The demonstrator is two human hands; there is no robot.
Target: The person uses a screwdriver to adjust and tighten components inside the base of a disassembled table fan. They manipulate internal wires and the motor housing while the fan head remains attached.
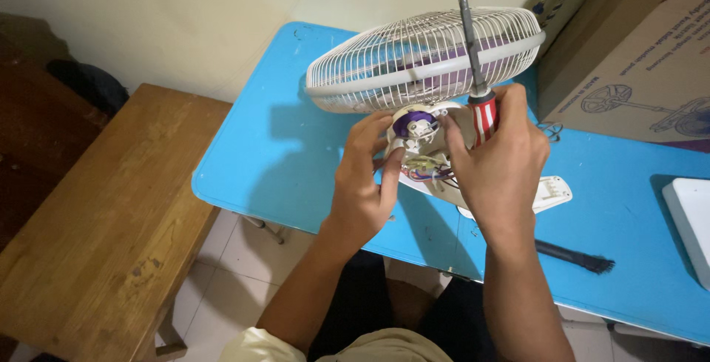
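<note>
A white fan with a wire grille (414,59) lies on a blue table (274,155), its back open so a purple part (416,119) and coloured wires (429,171) show. My left hand (364,184) has its fingers on the open motor housing, at the white parts by the purple piece. My right hand (497,162) rests on the other side of the housing and is shut on a screwdriver with a red and white striped handle (482,114). Its metal shaft (467,36) points up across the grille.
A white plastic cover (551,190) lies on the table right of the fan. A black brush (580,258) lies near the front edge, a white box (691,221) at far right. A cardboard box (643,59) stands behind. A wooden bench (103,221) stands left.
</note>
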